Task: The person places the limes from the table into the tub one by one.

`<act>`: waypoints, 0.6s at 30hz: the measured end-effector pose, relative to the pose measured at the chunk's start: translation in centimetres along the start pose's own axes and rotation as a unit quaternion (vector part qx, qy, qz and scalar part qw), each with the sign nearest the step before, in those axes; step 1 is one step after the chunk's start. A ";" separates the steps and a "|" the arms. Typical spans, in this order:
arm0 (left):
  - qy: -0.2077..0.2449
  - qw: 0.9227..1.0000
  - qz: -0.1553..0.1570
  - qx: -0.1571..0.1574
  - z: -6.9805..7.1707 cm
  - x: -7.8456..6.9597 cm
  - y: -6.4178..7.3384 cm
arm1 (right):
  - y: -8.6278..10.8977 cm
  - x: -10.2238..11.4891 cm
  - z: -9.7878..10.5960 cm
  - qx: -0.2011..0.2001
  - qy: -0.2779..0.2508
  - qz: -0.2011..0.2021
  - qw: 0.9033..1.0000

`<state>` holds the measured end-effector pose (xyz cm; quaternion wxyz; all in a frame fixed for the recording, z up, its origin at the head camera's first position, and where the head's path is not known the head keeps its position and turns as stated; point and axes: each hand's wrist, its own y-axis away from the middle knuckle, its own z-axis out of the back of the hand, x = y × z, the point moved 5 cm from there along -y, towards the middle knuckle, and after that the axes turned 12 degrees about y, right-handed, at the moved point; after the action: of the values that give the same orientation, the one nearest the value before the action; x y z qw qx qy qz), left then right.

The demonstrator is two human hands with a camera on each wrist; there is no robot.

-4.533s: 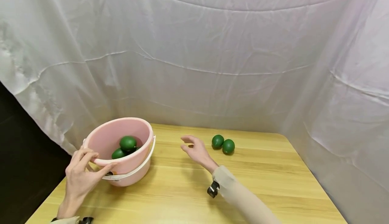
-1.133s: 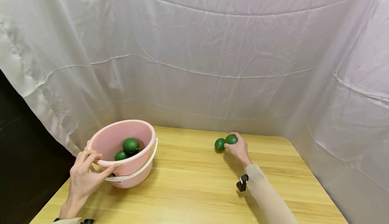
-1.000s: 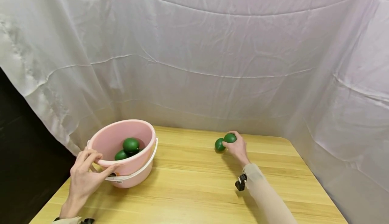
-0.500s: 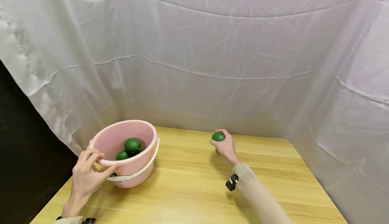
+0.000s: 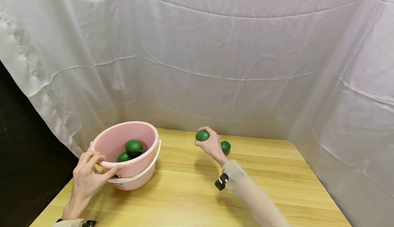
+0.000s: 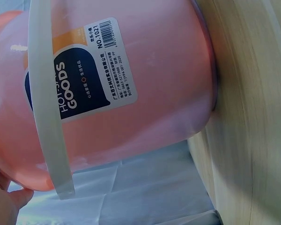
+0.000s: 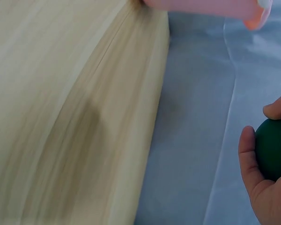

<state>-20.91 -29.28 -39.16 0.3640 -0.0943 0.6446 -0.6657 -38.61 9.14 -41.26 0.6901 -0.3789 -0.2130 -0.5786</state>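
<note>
A pink bucket [image 5: 124,171] with a white handle [image 5: 140,173] stands on the table at the left, several green fruits [image 5: 133,147] inside it. My left hand [image 5: 86,177] holds its near-left rim, fingers over the edge and thumb along the outside. In the left wrist view the bucket wall [image 6: 164,70] shows a printed label [image 6: 84,70]. My right hand [image 5: 212,145] grips a smooth, round dark-green fruit [image 5: 202,135] between thumb and fingers, raised over the table, its shadow below. Behind the right wrist lies another green fruit [image 5: 226,147], partly covered by the hand.
The wood-grain table [image 5: 191,199] ends at a grey-white curtain [image 5: 215,66] along the back and right. Black cloth [image 5: 27,151] hangs at the far left. A small black camera [image 5: 221,182] sits on the right wrist.
My right hand took the right-hand fruit of the pair, lifted it, and carried it left past the other one toward the bucket. The left hand stays at the bucket rim.
</note>
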 end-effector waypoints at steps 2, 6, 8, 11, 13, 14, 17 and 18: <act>0.000 1.000 0.001 0.001 0.0 0.0 0.0 | 0.0 1.0 -0.5 0.005 -0.002 0.016 1.000; 0.000 1.000 0.004 0.000 -0.1 0.0 0.0 | 0.0 2.8 -1.4 0.014 -0.002 0.048 0.999; 0.002 1.000 0.003 -0.002 -0.1 0.0 0.0 | 0.1 3.6 -2.0 0.023 -0.001 0.060 0.998; 0.003 1.000 0.000 -0.003 -0.1 0.0 0.0 | 0.5 4.9 -2.7 0.037 0.000 0.079 0.996; 0.000 1.000 -0.002 -0.004 -0.1 0.0 0.0 | 0.7 5.8 -3.3 0.048 0.001 0.092 0.995; -0.003 1.000 -0.002 -0.005 0.0 0.0 0.0 | 0.8 6.2 -3.5 0.053 0.003 0.100 0.994; -0.013 1.000 -0.001 -0.005 0.1 0.0 0.0 | 0.9 7.8 -4.1 0.065 0.009 0.126 0.990; -0.016 1.000 -0.002 -0.005 0.1 0.0 0.1 | 1.0 8.3 -4.2 0.068 0.010 0.134 0.989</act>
<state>-20.83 -29.41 -39.20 0.3727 -0.1079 0.6419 -0.6614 -36.31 0.67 -38.08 0.7876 -0.3506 -0.1921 -0.4688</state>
